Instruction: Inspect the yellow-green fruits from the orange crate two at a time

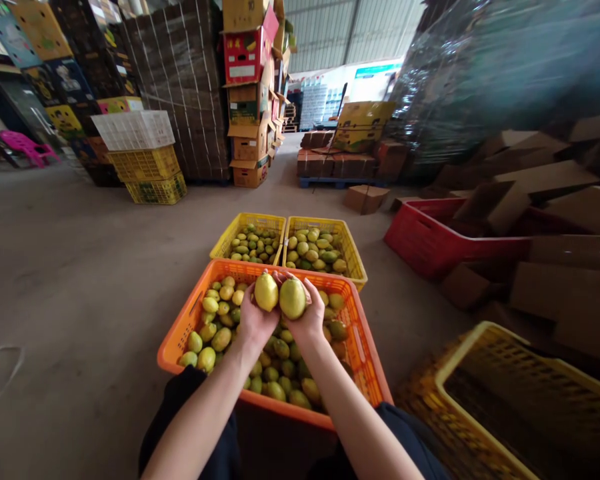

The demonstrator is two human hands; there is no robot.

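Note:
My left hand (257,320) cups a yellow, lemon-shaped fruit (267,291), its fingers wrapped round from below and the side. Beside it, my right hand (307,317) holds a greener, rounded fruit (293,299) with the stem end up. The two fruits sit side by side, almost touching. Both hands are above a large orange crate (183,323) of similar yellow and green fruit (221,340). My forearms hide part of that fruit. Behind the orange crate stand two yellow crates, the left one (223,241) and the right one (355,257), with more fruit inside.
At the lower right stands a yellow crate (460,360). A red crate (415,243) with cardboard pieces (540,180) lies to the right. Stacked crates (150,167) and tall box stacks (247,100) rise behind. A pallet (325,182) bears boxes. Concrete floor (105,267) surrounds the crates.

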